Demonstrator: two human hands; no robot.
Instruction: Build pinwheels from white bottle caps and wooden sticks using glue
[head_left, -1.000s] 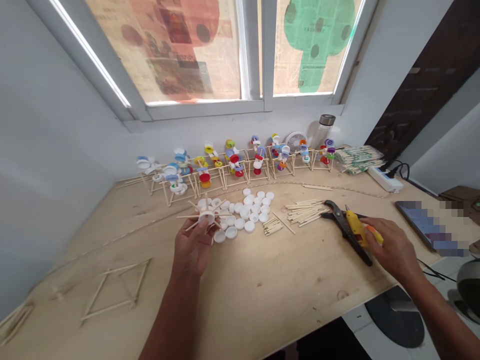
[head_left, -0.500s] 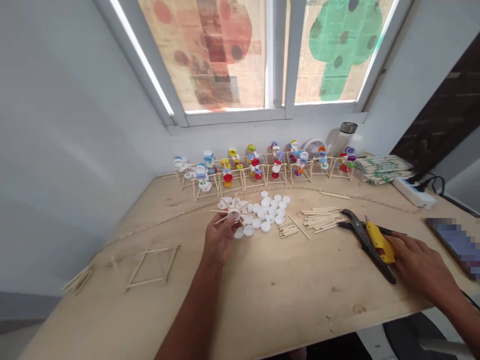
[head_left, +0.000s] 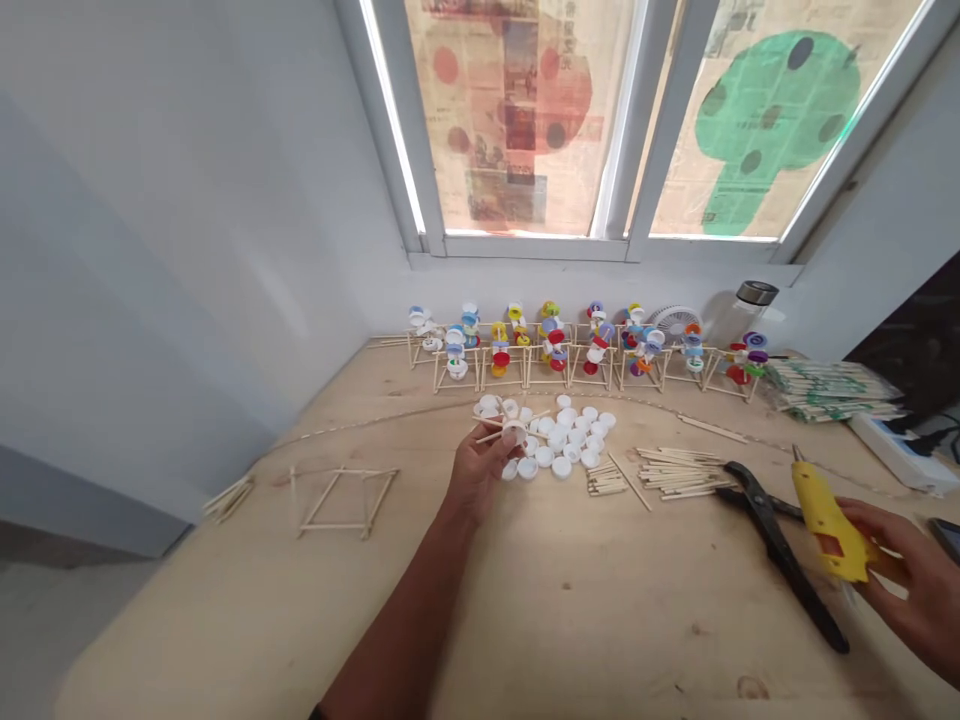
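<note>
My left hand (head_left: pixel 474 472) pinches a small wheel (head_left: pixel 514 434) made of a white bottle cap with thin wooden sticks spreading out like spokes. Beside and behind it lie many loose white bottle caps (head_left: pixel 562 467) on the table. At the right, my right hand (head_left: pixel 911 580) is closed around the handle of a yellow hot glue gun (head_left: pixel 831 528), its nozzle pointing up and away. Just left of the gun, black pliers (head_left: pixel 784 555) rest on the wood. Part of the wheel is covered by my left fingers.
Stick frames with coloured cap wheels (head_left: pixel 555 350) line the wall. Wooden sticks (head_left: pixel 679 470) and short cut pieces (head_left: pixel 604 480) lie right of the caps. A bare stick frame (head_left: pixel 334 525) sits at left. A power strip (head_left: pixel 896 455) and packed sticks (head_left: pixel 832 390) are at far right.
My right hand has lifted the glue gun up off the table beside the pliers. My left hand still holds the wheel, now turned slightly. The view has shifted to the left.
</note>
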